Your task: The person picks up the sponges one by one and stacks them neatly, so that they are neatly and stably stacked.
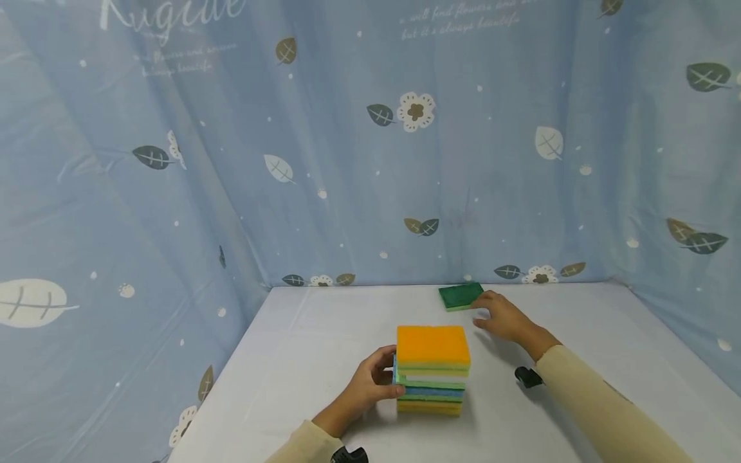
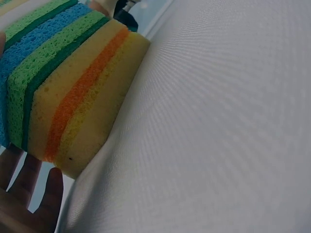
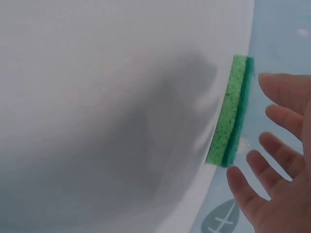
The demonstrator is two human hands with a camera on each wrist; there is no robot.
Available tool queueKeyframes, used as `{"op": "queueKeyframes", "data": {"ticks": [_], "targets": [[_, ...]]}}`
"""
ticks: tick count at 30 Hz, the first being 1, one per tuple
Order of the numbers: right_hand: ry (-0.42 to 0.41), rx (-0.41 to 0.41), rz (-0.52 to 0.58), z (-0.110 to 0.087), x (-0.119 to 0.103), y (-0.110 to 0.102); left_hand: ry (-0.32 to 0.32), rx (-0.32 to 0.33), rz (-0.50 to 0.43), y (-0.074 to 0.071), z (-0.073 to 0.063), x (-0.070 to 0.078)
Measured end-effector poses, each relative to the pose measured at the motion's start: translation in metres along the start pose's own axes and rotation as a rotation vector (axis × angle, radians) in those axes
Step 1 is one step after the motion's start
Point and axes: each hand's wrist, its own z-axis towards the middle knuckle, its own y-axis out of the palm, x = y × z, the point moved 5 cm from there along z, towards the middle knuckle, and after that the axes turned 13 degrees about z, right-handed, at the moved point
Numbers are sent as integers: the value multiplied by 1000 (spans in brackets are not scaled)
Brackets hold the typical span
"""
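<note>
Layered sponges in orange, green, white, blue and yellow form an upright stack (image 1: 433, 370), topped by an orange sponge (image 1: 433, 345). My left hand (image 1: 365, 384) holds the stack from its left side, thumb at the front and fingers toward the back. In the left wrist view, the fingers (image 2: 31, 180) lie along the side of the lower sponges (image 2: 87, 97). Farther back, a green scouring sponge (image 1: 460, 295) lies flat with its dark side up. My right hand (image 1: 502, 316) reaches to its right end, fingers spread, with nothing gripped; the right wrist view shows the sponge (image 3: 228, 111) beside the fingertips.
The white tabletop (image 1: 324, 321) carries the stack and the single sponge. A blue curtain (image 1: 347, 161) with leaf and flower prints hangs along the table's back edge and both sides. Dark wrist devices (image 1: 528, 377) sit at both sleeves.
</note>
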Motion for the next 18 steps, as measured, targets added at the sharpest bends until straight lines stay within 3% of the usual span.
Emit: {"op": "queueKeyframes", "data": {"ticks": [9,18], "targets": [[90,-15,-49,20,17,5,13,-4,-9,2,0,1],[117,-41,-81,37,19,6,9,-9,-28,1,-1,1]]}}
